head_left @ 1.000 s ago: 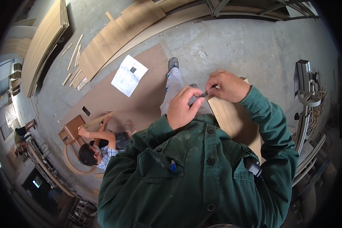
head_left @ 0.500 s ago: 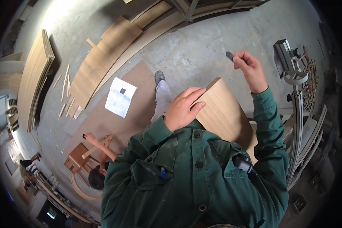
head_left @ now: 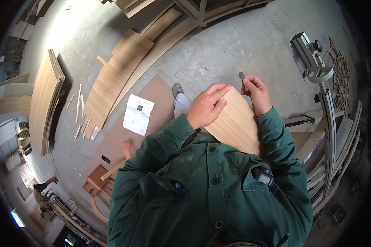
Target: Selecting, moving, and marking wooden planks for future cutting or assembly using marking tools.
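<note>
In front of the green jacket (head_left: 214, 193), the wooden board (head_left: 237, 123) sits under the left hand (head_left: 206, 106), fingers spread at its edge; the right hand (head_left: 256, 91) pinches a small dark piece (head_left: 241, 76). Edge work seems in hand; continuing calls for a steadied board.

Glare whitens the floor (head_left: 68, 29) well ahead and left of the hands (head_left: 204, 108); nearer, stacked boards (head_left: 46, 101) cast a dark shadow. Far right dims, and edges bow toward a black rim.
</note>
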A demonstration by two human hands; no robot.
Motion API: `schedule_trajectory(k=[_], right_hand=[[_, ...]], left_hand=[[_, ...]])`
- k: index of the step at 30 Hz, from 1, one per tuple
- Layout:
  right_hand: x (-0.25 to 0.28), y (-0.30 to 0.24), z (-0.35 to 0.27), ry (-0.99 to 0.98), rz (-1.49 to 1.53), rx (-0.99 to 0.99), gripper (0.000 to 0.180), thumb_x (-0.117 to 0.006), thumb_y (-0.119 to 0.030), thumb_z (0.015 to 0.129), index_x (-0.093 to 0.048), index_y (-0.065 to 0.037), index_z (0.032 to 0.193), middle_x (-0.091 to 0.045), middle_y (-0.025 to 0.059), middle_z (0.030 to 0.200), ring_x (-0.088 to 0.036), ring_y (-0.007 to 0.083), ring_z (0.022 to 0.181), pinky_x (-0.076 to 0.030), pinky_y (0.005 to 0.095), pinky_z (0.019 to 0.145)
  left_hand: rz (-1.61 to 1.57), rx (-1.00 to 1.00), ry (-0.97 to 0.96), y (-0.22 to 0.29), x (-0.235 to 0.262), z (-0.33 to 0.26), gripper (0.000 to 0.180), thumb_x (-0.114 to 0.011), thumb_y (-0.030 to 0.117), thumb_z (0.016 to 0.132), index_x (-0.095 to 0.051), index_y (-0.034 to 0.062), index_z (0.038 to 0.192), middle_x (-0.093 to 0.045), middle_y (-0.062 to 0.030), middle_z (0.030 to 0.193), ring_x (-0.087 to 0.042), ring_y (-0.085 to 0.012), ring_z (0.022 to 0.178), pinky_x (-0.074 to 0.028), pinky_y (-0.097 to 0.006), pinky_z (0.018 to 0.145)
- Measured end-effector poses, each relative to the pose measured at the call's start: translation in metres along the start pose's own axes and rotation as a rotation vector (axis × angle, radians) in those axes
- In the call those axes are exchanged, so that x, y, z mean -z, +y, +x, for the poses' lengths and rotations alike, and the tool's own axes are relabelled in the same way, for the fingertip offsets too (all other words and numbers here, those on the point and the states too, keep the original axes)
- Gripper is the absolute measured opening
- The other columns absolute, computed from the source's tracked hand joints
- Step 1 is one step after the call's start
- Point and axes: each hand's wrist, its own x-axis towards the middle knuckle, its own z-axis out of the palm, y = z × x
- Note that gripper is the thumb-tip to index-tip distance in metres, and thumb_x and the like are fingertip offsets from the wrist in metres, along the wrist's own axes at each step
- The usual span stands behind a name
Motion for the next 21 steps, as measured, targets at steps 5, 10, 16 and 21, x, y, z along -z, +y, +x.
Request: schedule_trajectory(k=[5, 10, 16, 21], right_hand=[[-0.003, 0.001, 0.002, -0.063, -0.135, 0.123, 0.011, -0.061, -0.013, 0.098, -0.063, -0.004, 0.103, -0.06, -0.0017, 0.08, -0.056, 0.0088, 0.072, -0.047, 0.0254, 0.07], [-0.011, -0.012, 0.005, -0.102, -0.321, 0.21, 0.013, -0.062, -0.012, 0.097, -0.065, -0.001, 0.104, -0.061, -0.0008, 0.083, -0.057, 0.0089, 0.076, -0.048, 0.0261, 0.071], [-0.021, -0.063, 0.001, -0.252, -0.801, 0.44, 0.013, -0.064, -0.009, 0.093, -0.068, 0.002, 0.099, -0.064, 0.0071, 0.086, -0.059, 0.015, 0.076, -0.047, 0.0282, 0.068], [-0.038, -0.091, 0.002, -0.368, -0.982, 0.284, 0.011, -0.066, -0.008, 0.09, -0.069, 0.001, 0.095, -0.063, 0.0116, 0.084, -0.061, 0.0227, 0.072, -0.049, 0.0338, 0.066]], left_hand=[[0.055, -0.01, 0.004, 0.002, 0.001, -0.001, 0.045, -0.055, 0.015, 0.094, -0.054, 0.0044, 0.137, -0.056, -0.0121, 0.131, -0.058, -0.0305, 0.112, -0.044, -0.041, 0.097], [0.118, -0.029, 0.021, 0.007, 0.004, -0.003, 0.043, -0.057, 0.017, 0.094, -0.057, 0.0061, 0.135, -0.059, -0.0102, 0.127, -0.058, -0.0288, 0.11, -0.042, -0.041, 0.098], [-0.058, -0.002, 0.016, -0.009, 0.011, -0.008, 0.038, -0.065, 0.013, 0.093, -0.06, 0.0031, 0.13, -0.065, -0.0119, 0.112, -0.063, -0.0242, 0.103, -0.049, -0.035, 0.09], [-0.543, 0.356, 0.192, -0.021, -0.001, 0.011, 0.021, -0.066, 0.015, 0.093, -0.064, 0.0019, 0.11, -0.069, -0.0062, 0.097, -0.065, -0.0146, 0.092, -0.052, -0.031, 0.087]])
